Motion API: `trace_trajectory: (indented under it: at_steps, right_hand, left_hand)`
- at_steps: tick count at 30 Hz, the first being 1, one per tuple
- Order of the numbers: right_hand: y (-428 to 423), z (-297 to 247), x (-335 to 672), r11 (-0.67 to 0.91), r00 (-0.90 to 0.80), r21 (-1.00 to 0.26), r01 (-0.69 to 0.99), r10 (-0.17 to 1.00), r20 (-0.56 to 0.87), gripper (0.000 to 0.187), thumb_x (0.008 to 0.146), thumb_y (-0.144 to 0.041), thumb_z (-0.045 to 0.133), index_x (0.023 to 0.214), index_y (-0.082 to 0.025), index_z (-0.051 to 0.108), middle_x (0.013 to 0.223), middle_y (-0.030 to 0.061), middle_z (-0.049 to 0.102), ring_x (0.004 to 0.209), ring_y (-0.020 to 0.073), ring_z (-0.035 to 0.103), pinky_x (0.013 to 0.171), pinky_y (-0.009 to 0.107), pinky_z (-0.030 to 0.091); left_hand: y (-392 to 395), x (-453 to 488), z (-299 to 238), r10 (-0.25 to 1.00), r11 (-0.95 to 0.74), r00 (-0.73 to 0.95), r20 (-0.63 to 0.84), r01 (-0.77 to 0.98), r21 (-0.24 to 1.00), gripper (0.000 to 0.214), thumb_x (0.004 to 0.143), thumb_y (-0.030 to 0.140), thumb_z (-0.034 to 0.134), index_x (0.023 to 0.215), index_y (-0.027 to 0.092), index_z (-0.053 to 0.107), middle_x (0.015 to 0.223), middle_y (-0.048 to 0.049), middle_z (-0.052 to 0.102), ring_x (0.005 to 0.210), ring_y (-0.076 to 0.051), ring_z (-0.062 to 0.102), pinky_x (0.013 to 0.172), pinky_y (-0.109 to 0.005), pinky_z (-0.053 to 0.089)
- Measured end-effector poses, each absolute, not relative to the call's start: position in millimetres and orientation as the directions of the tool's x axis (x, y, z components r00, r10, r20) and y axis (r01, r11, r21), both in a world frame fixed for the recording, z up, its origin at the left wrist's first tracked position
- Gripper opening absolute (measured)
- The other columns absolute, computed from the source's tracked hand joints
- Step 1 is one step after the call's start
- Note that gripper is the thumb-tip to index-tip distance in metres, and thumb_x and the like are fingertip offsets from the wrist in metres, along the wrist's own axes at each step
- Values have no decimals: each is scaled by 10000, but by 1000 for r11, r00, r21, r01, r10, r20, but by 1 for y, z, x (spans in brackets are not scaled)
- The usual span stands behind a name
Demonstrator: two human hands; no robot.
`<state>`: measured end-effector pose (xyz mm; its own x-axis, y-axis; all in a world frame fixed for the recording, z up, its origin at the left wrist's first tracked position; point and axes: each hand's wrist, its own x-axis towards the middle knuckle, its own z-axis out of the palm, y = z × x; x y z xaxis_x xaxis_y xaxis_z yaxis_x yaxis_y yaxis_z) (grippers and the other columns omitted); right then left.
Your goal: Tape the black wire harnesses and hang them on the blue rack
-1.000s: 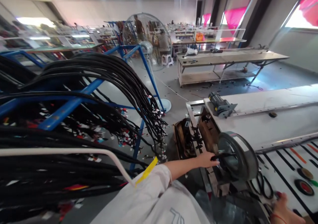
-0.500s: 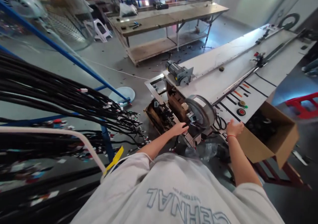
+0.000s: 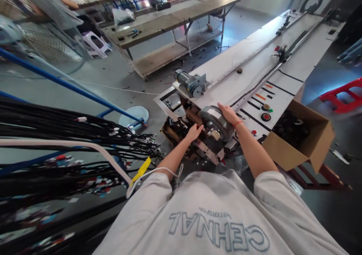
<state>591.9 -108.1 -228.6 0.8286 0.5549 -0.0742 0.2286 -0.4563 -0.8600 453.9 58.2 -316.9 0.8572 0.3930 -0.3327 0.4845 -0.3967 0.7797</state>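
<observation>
- The left hand (image 3: 195,132) is sitting curled beside the grey wheel (image 3: 220,125); I cannot tell its grip.
- The right hand (image 3: 228,114), half open, is resting on the wheel's rim.
- The wheel is standing at the worktop's (image 3: 226,86) near end.

I'm looking through my feed at a factory workshop; thick black cable bundles (image 3: 56,115) hang on a blue frame (image 3: 36,69); a long white bench (image 3: 243,83) has a motor (image 3: 186,81) and a grey wheel (image 3: 210,113) at one end; beyond it I see a bare-topped worktable (image 3: 169,19).
</observation>
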Motion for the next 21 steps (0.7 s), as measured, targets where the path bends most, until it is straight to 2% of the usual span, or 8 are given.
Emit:
trace_trajectory:
  at_steps: [4, 6, 8, 11, 14, 17, 20, 21]
  right_hand:
    - [-166, -256, 552, -384, 955, -917, 106, 296, -14, 567, 869, -693, 311, 636, -205, 481, 597, 5, 450, 615, 175, 440, 596, 294, 419]
    - [-191, -265, 523, -387, 984, -911, 140, 154, 85, 488, 850, -639, 384, 724, -196, 544, 696, 45, 533, 706, 209, 495, 646, 317, 434]
    - [-203, -269, 490, -366, 983, -914, 175, 110, 145, 394, 847, -560, 467, 861, -187, 594, 764, 57, 574, 725, 209, 521, 647, 314, 436]
    - [-189, -269, 448, -199, 933, -980, -32, 347, -101, 375, 851, -522, 515, 1005, -186, 581, 611, -11, 533, 505, 158, 454, 490, 272, 377]
    - [-152, -261, 433, -171, 693, -933, -316, 630, -351, 436, 772, -556, 619, 997, -189, 549, 540, -48, 516, 418, 124, 392, 412, 237, 299]
    - [-135, -237, 442, -127, 590, -927, -353, 739, -326, 394, 713, -538, 706, 826, -197, 545, 480, -78, 431, 415, 93, 345, 408, 214, 258]
    - [-152, -208, 458, 82, 672, -924, -373, 711, -208, 391, 813, -561, 587, 964, -200, 599, 493, -80, 431, 400, 91, 328, 415, 221, 295]
    - [-160, -203, 462, 62, 664, -920, -387, 711, -231, 417, 833, -561, 557, 1019, -191, 607, 503, -68, 464, 391, 94, 340, 406, 225, 301]
  left_hand:
    - [71, 442, -290, 334, -114, 854, -399, 456, 883, 201, 898, 365, 538, 940, 169, 527, 592, 61, 491, 466, -82, 418, 486, -202, 331]
    - [63, 428, -280, 241, -17, 879, -411, 428, 904, 227, 895, 388, 533, 976, 178, 504, 582, 77, 475, 430, -66, 371, 451, -189, 292]
    - [50, 411, -274, 220, -23, 893, -394, 408, 913, 247, 886, 405, 533, 987, 182, 496, 593, 74, 492, 439, -70, 386, 451, -191, 299]
    - [31, 386, -265, 269, -146, 907, -323, 370, 917, 229, 883, 378, 517, 1007, 186, 500, 637, 51, 539, 521, -104, 485, 525, -223, 385]
    - [20, 366, -261, 283, -232, 923, -260, 329, 915, 232, 890, 356, 481, 1042, 181, 502, 705, 16, 596, 630, -145, 566, 641, -269, 449]
    - [17, 351, -265, 302, -281, 920, -250, 337, 899, 244, 891, 364, 459, 1018, 171, 539, 803, -31, 642, 744, -176, 601, 712, -292, 460]
    - [17, 342, -276, 260, -278, 916, -306, 374, 885, 296, 901, 399, 415, 900, 163, 594, 770, -32, 627, 717, -169, 572, 666, -273, 441]
    - [17, 339, -280, 235, -257, 914, -332, 387, 886, 325, 904, 412, 400, 875, 159, 601, 723, -20, 604, 668, -157, 548, 626, -262, 425]
